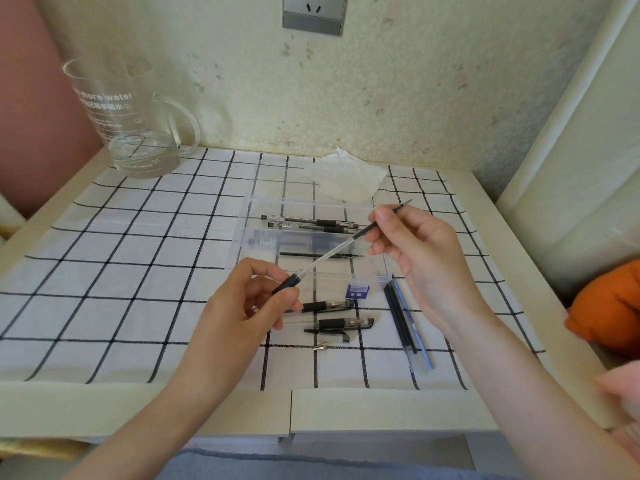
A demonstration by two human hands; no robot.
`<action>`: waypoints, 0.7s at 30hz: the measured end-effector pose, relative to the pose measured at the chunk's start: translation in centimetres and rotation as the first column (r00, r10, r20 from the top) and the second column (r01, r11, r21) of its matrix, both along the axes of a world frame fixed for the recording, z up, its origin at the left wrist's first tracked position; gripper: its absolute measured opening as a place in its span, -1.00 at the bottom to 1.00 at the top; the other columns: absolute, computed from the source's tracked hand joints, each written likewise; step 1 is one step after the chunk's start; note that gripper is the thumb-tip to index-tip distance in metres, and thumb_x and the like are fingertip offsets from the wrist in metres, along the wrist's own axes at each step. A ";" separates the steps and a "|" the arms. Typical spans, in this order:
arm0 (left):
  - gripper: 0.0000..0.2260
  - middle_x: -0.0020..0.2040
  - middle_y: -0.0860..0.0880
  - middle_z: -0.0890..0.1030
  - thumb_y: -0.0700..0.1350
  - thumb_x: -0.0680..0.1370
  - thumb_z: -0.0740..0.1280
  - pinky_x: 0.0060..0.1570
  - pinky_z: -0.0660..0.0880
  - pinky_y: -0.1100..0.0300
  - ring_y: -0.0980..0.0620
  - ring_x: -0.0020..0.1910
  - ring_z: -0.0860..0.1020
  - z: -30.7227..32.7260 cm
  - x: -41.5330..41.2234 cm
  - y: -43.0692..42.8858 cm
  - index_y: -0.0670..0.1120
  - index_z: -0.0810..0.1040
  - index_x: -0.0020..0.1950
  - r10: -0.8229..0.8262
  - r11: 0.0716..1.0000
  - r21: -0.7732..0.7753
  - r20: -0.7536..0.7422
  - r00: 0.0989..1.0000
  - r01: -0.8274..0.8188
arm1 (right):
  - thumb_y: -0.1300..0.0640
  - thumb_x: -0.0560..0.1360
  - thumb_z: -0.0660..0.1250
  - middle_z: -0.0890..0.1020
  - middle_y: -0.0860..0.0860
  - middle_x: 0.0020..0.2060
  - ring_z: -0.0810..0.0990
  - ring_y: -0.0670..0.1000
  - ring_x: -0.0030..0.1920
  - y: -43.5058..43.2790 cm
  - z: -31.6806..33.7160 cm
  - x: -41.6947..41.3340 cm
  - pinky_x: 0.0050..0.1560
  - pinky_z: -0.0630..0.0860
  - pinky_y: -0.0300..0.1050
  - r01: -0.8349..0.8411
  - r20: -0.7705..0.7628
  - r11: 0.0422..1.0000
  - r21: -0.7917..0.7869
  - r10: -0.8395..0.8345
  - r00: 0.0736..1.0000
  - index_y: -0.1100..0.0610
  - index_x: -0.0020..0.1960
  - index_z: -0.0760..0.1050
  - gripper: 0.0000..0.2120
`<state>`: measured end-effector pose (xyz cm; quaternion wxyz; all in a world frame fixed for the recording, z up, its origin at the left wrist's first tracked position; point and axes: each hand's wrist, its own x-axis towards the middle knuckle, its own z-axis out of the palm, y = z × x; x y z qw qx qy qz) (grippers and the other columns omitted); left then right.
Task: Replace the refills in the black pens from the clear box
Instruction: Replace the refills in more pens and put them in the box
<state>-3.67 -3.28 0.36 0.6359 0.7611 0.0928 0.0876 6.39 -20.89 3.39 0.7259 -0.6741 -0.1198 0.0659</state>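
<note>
Hands are working together above the checked cloth (138,271). The left hand (239,306) is pinching the black grip end of a pen barrel (289,284) between thumb and fingers, closed tight on it. The right hand (415,254) is pinching a refill (367,228) between thumb and forefinger, the other fingers curling loosely. The refill is slanting up to the right, its metal tip pointing past the right fingers, and its lower end is sitting inside the clear barrel tube, so barrel and refill are making one line between the two hands.

Both are hovering over the near part of the clear box (311,237), not touching it. The refill is looking dark near the tip and pale and see-through lower down.

Inside the box two black pens (311,223) are lying at the far side, and one loose refill (322,254) is lying nearer. In front of the box, on the cloth, two more pens (341,323) are lying side by side, with a black cap (344,337) and a small metal tip (320,347) just beside them. A purple piece (357,291) is sitting at the box's near edge. To the right, a pack of refills (405,323) is lying with a bluish pen (420,337) along it.

A glass jug (131,126) is standing at the far left, and a tissue (346,178) is lying behind the box.
</note>
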 end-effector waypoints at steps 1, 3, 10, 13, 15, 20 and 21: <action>-0.91 -0.25 0.02 0.68 -0.16 0.49 0.34 -0.09 0.51 0.00 0.08 -0.37 0.52 0.0 0.0 -0.1 -0.01 0.47 -0.08 -0.006 1.000 0.021 -0.007 1.000 0.006 | 0.11 0.47 0.33 0.63 -0.03 -0.36 0.54 -0.07 -0.32 0.1 0.0 -0.1 -0.09 0.53 -0.19 -0.018 0.017 0.998 -0.052 0.019 1.000 0.17 -0.14 0.60 -0.87; -0.91 -0.25 0.02 0.68 -0.13 0.47 0.35 -0.07 0.51 -0.02 0.06 -0.36 0.52 0.1 -0.1 -0.3 -0.01 0.48 -0.07 -0.020 0.999 0.042 -0.010 1.000 0.021 | 0.14 0.48 0.35 0.65 -0.03 -0.35 0.56 -0.07 -0.31 0.5 -0.1 -0.6 -0.09 0.54 -0.24 -0.079 0.039 0.985 -0.151 0.085 0.996 0.17 -0.12 0.63 -0.88; -0.86 -0.26 0.01 0.68 -0.01 0.41 0.32 -0.20 0.49 0.21 0.11 -0.40 0.51 0.1 -0.1 -0.2 0.01 0.47 -0.07 -0.011 1.000 -0.020 0.008 1.000 0.012 | 0.10 0.37 0.48 0.67 0.04 -0.28 0.52 -0.08 -0.37 1.2 -0.2 -1.8 -0.23 0.51 -0.26 -0.384 -0.047 0.812 -0.440 0.406 0.913 0.01 -0.11 0.67 -0.90; -0.93 -0.26 0.02 0.67 -0.08 0.48 0.32 -0.32 0.43 0.40 0.16 -0.42 0.49 0.0 0.1 0.0 0.02 0.47 -0.07 0.018 0.999 -0.039 0.009 1.000 -0.018 | 0.09 0.36 0.50 0.68 0.00 -0.24 0.56 -0.06 -0.28 0.7 -0.2 -1.7 -0.20 0.47 -0.29 -0.343 -0.021 0.702 -0.625 0.423 0.906 0.01 -0.13 0.67 -0.91; -0.94 -0.26 0.01 0.67 -0.12 0.49 0.32 -0.36 0.42 0.43 0.17 -0.43 0.48 0.0 0.1 0.0 0.00 0.47 -0.07 0.024 0.998 -0.050 0.015 1.000 -0.024 | 0.09 0.37 0.50 0.66 -0.04 -0.25 0.53 -0.15 -0.28 0.6 -0.5 -1.8 -0.23 0.41 -0.34 -0.340 -0.037 0.589 -0.733 0.464 0.885 0.01 -0.14 0.66 -0.93; -0.94 -0.26 0.01 0.68 -0.11 0.49 0.32 -0.39 0.40 0.45 0.18 -0.44 0.48 0.0 0.1 0.0 -0.01 0.47 -0.07 0.026 0.998 -0.061 0.017 1.000 -0.025 | 0.01 0.42 0.44 0.54 -0.12 -0.20 0.50 -0.17 -0.16 0.6 -1.0 -2.6 -0.13 0.44 -0.20 -0.252 -0.022 0.304 -0.919 0.596 0.802 0.01 -0.07 0.61 -0.88; -0.94 -0.26 0.01 0.68 -0.11 0.49 0.32 -0.39 0.40 0.45 0.18 -0.44 0.48 0.0 0.1 0.0 -0.01 0.47 -0.07 0.028 0.998 -0.062 0.018 0.999 -0.026 | 0.00 0.43 0.42 0.52 -0.12 -0.19 0.49 -0.15 -0.15 0.6 -1.0 -2.8 -0.14 0.43 -0.21 -0.227 -0.005 0.281 -0.933 0.618 0.786 0.00 -0.05 0.60 -0.87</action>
